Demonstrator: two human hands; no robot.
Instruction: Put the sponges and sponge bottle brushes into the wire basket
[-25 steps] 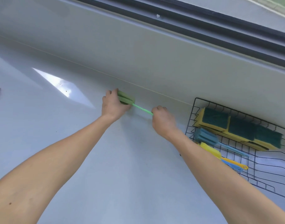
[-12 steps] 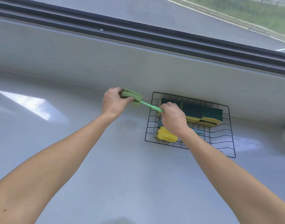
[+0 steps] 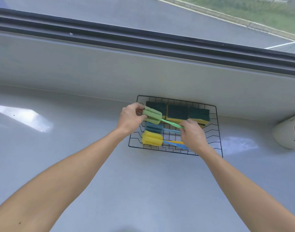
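Observation:
A black wire basket (image 3: 217,131) sits on the white counter against the back wall. Along its far side lie three yellow sponges with dark green tops (image 3: 177,112). In front of them lie a blue sponge bottle brush (image 3: 154,127) and a yellow one (image 3: 151,138). I hold a green sponge bottle brush (image 3: 153,115) over the basket's left part. My left hand (image 3: 130,117) grips its foam head, and my right hand (image 3: 192,135) grips its thin green handle.
A white cup-like container (image 3: 289,134) lies at the right edge of the counter. Behind the basket rises a pale sill wall (image 3: 143,72) with a dark window track above it. Bright sun patches fall on the counter to the left.
Both hands carried the green brush to the right, from the bare counter beside the wall to above the basket.

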